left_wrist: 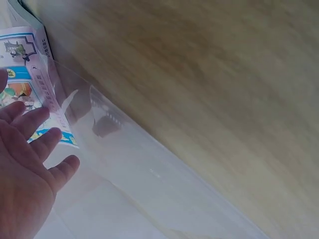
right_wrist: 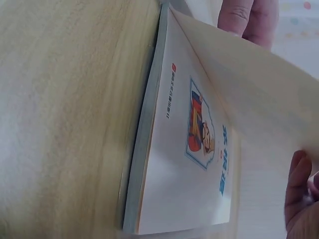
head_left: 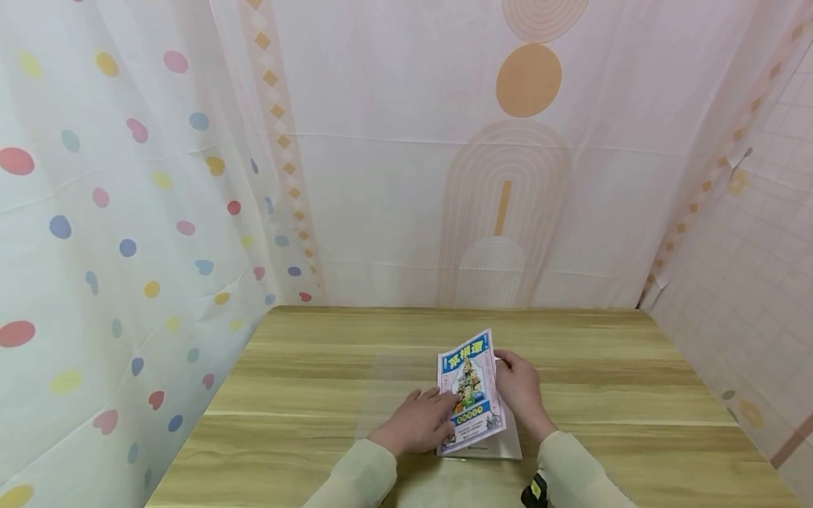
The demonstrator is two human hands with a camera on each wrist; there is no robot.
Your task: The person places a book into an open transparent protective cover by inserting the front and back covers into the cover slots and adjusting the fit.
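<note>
On the pale wooden table (head_left: 305,395): front cover being lifted on a thin paperback, clear sheet alongside.
Near the table's front edge, a transparent plastic sheet (left_wrist: 164,184) is lying flat, partly under the colourful cartoon-covered paperback book (head_left: 471,391). Left hand (head_left: 416,423) is pressing flat, fingers straight, on cover and sheet. Right hand (head_left: 521,391) is pinching the cover's right edge, raising it off the title page (right_wrist: 199,149). Judgement: opening just begun; sheet not yet wrapped around anything.
</note>
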